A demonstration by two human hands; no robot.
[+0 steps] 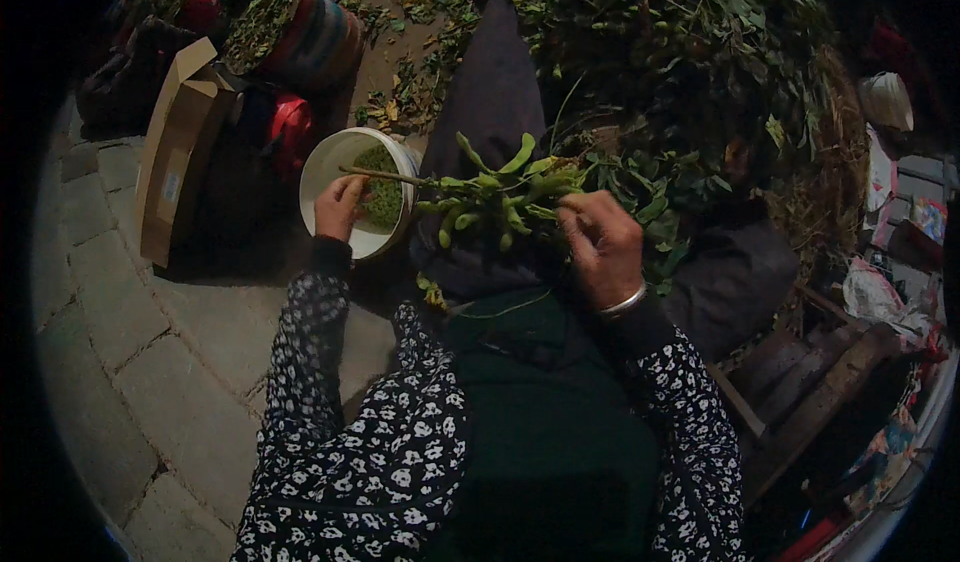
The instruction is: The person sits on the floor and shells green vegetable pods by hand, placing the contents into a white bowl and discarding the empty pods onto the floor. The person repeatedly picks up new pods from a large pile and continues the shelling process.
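A leafy stalk with green bean pods [487,187] lies crosswise above my lap. My left hand [342,205] holds its bare stem end at the left, fingers closed over the rim area of a white plastic bucket [319,160]. Inside the bucket is a heap of small green pieces [384,202]. My right hand [606,243], with a metal bangle at the wrist, is closed at the leafy right end of the stalk, among pods and leaves. Exactly what its fingertips pinch is partly hidden.
A big pile of green bean plants [675,59] spreads ahead and to the right. A cardboard box [176,164] and a striped container of greenery [322,40] stand at the left. Wooden pieces [810,404] lie at the lower right, beside a crumpled white sack [877,299].
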